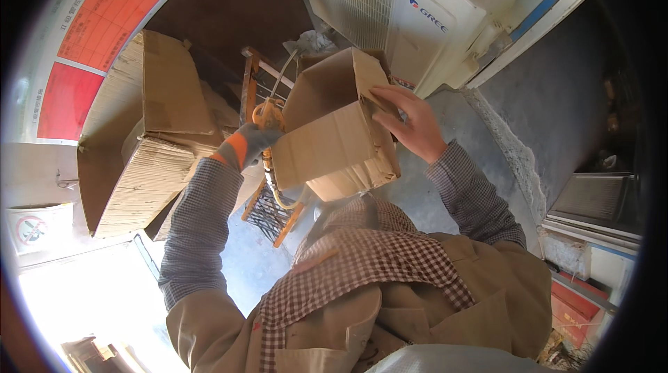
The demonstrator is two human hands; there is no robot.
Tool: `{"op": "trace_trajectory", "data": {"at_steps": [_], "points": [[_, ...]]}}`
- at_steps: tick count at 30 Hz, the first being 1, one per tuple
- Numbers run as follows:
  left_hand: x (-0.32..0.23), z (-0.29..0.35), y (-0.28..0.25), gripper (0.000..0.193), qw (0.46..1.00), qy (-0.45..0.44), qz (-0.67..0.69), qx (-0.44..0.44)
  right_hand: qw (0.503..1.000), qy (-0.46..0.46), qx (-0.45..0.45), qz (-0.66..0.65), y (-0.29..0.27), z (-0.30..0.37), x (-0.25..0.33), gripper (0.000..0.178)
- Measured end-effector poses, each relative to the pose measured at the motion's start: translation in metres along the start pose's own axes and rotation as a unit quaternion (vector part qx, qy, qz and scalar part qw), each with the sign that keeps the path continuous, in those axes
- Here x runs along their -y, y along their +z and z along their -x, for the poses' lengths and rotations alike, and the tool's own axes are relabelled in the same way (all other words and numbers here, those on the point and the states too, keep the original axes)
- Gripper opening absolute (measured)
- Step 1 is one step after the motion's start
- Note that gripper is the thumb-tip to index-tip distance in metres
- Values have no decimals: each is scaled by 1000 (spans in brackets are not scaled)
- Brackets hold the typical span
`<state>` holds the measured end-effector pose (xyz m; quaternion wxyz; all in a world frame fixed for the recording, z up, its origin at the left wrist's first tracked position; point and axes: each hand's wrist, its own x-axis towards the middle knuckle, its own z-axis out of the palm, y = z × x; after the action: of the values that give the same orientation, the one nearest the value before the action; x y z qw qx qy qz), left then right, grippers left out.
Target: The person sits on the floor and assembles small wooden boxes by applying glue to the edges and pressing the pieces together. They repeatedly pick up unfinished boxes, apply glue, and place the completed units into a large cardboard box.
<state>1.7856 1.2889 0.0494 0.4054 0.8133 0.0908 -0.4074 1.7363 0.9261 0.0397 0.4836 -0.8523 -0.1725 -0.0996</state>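
Note:
An opened cardboard box is in front of me, its hollow inside facing up and away. My right hand, bare, pinches the box's right edge between thumb and fingers. On the left side, my left hand wears a grey glove with an orange cuff and is closed. It is close against the box's left edge and an orange fitting with a pale hose attached. What the gloved fingers hold is hidden.
Large flattened cardboard leans at the left. Behind the box stands an orange metal frame. A white air-conditioner unit is at the far side. A broken concrete ledge and a red box are on the right.

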Motion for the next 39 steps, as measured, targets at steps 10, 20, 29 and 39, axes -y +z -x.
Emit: {"op": "trace_trajectory", "data": {"at_steps": [10,20,29,39], "points": [[-44,-47,29,72,992,-31,36,-116,976,161,-24,147,17,-25,-62,27],[-19,-49,25,47,971,177,110,-118,991,-65,90,75,16,-45,-63,30],[-42,-72,36,32,921,130,-244,-275,983,-45,124,127,58,-74,-71,37],[-31,-110,17,36,941,123,-240,-202,985,-80,56,140,75,-71,-112,35]]}}
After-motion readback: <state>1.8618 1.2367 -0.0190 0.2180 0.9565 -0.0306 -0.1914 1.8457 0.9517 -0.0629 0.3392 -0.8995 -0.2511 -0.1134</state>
